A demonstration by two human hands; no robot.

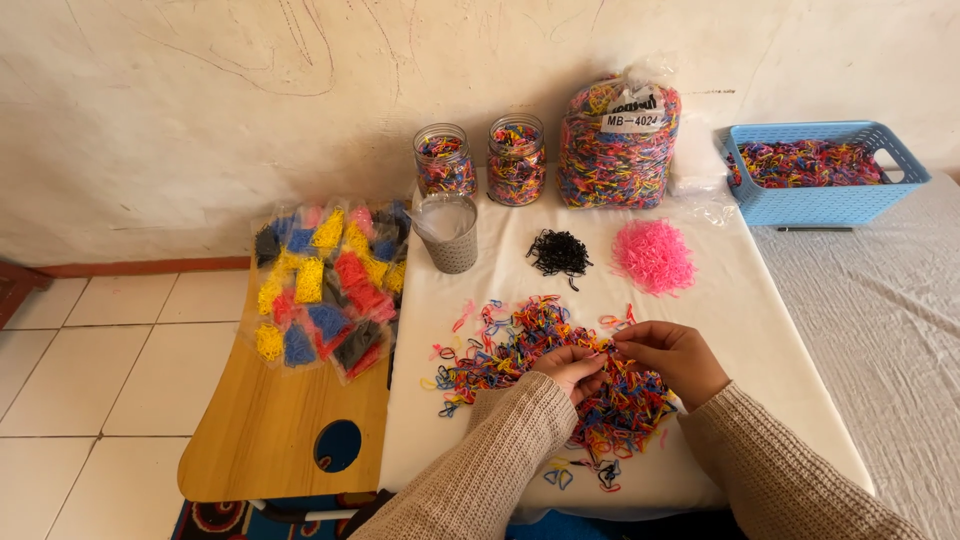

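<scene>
White cloth-covered table (760,330) against a scuffed wall, left hand (572,368) and right hand (672,358) pinching bands in a mixed pile of coloured elastic bands (530,350) at the near edge, black pile (559,252) and pink pile (653,255) sorted behind

The heap of small elastic bands (560,365) under the hands mixes red, yellow, blue, pink and black. Beyond it lie a black pile (559,252) and a bright pink pile (653,255) on a white cloth (740,330). Two clear jars (480,160) and a clear bag (618,145) show the same mixed colours, as does the light blue basket (825,203). The packets (328,290) each hold one colour: yellow, blue, red, black, perhaps pink. Sleeves (500,460) are beige knit.
</scene>
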